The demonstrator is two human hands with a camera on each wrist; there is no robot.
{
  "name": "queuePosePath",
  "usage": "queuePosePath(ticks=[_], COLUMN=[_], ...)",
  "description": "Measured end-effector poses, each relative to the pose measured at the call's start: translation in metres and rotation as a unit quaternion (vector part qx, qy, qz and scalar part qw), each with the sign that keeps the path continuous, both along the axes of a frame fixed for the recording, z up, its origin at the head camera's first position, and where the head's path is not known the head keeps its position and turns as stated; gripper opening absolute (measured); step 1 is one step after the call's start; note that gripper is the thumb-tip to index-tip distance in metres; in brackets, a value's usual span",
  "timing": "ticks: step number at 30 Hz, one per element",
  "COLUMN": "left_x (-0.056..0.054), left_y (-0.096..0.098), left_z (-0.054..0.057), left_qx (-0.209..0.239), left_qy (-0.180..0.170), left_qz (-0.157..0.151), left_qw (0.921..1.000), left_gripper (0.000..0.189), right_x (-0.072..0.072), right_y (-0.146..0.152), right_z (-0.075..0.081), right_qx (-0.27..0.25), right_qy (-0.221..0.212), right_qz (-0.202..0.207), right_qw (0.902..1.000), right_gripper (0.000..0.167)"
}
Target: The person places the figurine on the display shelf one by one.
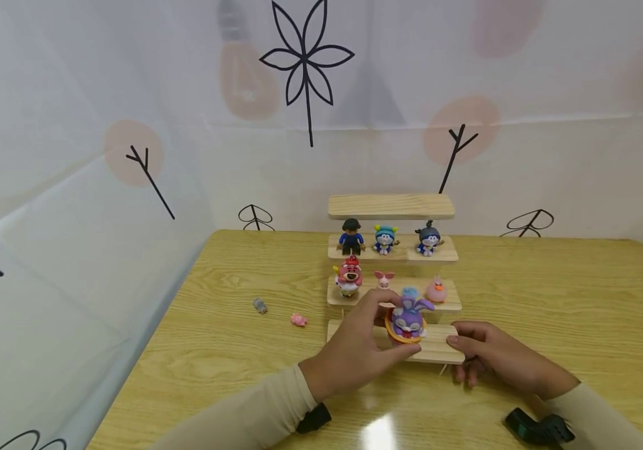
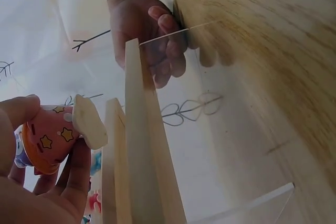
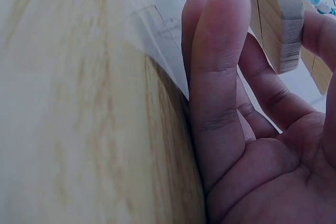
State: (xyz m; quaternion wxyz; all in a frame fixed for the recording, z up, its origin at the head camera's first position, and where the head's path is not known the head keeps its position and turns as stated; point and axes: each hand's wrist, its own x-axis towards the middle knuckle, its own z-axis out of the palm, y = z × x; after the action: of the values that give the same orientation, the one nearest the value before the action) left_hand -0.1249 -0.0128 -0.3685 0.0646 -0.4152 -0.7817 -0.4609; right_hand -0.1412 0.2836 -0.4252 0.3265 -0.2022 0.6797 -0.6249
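My left hand holds a purple rabbit figurine in a pink cup with an orange rim, just above the lowest board of a stepped wooden display shelf. In the left wrist view the cup shows yellow stars and a pale base, gripped between thumb and fingers and tilted on its side. My right hand pinches the right end of that lowest board; the right wrist view has the thumb against the board end, with other fingers beside the clear support.
Higher boards carry a red bear figurine, a pink bird, a piglet and several small figures, including one in a black cap. The top board is bare. Left on the table lie a pink piece and a grey piece.
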Motion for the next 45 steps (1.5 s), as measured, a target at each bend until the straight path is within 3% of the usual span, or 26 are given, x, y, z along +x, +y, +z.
queuePosePath(ticks=[15,22,30,45], left_x=[-0.001,-0.003,-0.002,0.002], left_y=[0.008,0.011,0.017,0.030], left_z=[-0.008,-0.010,-0.010,-0.008], left_qx=[-0.042,-0.044,-0.049,-0.070], left_qy=[0.001,-0.035,-0.046,-0.042], left_qz=[0.048,0.034,0.033,0.067], left_qw=[0.9980,0.9979,0.9972,0.9944], left_gripper=[0.061,0.060,0.060,0.061], right_x=[0.000,0.001,0.001,-0.001], right_y=[-0.001,0.001,0.001,0.004], right_z=[-0.001,0.000,0.000,-0.004], right_qx=[-0.025,-0.022,-0.026,-0.118], right_qy=[-0.008,-0.029,-0.029,-0.053], right_qz=[0.003,0.004,0.006,0.045], right_qw=[0.9996,0.9993,0.9992,0.9906], right_gripper=[0.032,0.033,0.032,0.035])
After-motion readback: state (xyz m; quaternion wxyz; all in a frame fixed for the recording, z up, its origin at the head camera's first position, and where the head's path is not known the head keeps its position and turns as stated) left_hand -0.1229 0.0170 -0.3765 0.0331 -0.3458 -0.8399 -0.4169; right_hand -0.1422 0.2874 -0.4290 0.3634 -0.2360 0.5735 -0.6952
